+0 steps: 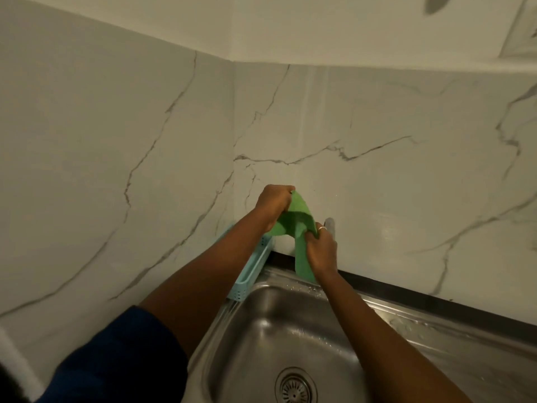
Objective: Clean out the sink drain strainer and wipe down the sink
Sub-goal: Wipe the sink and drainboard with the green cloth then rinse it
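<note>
Both hands hold a green cloth (296, 219) up above the far rim of the steel sink (261, 330). My left hand (273, 202) grips the cloth's upper end, fingers closed. Lower and to the right, my right hand (321, 251), with a ring on one finger, clutches the cloth's hanging part, whose tail drops toward the sink rim. The round metal drain strainer (295, 386) sits in the sink bottom near the frame's lower edge. A metal tap part (329, 223) shows just behind my right hand.
A light blue plastic caddy (247, 282) stands on the sink's left rim against the wall. White marble-look wall tiles (406, 170) fill the corner behind. The wet steel drainboard (450, 341) runs off to the right.
</note>
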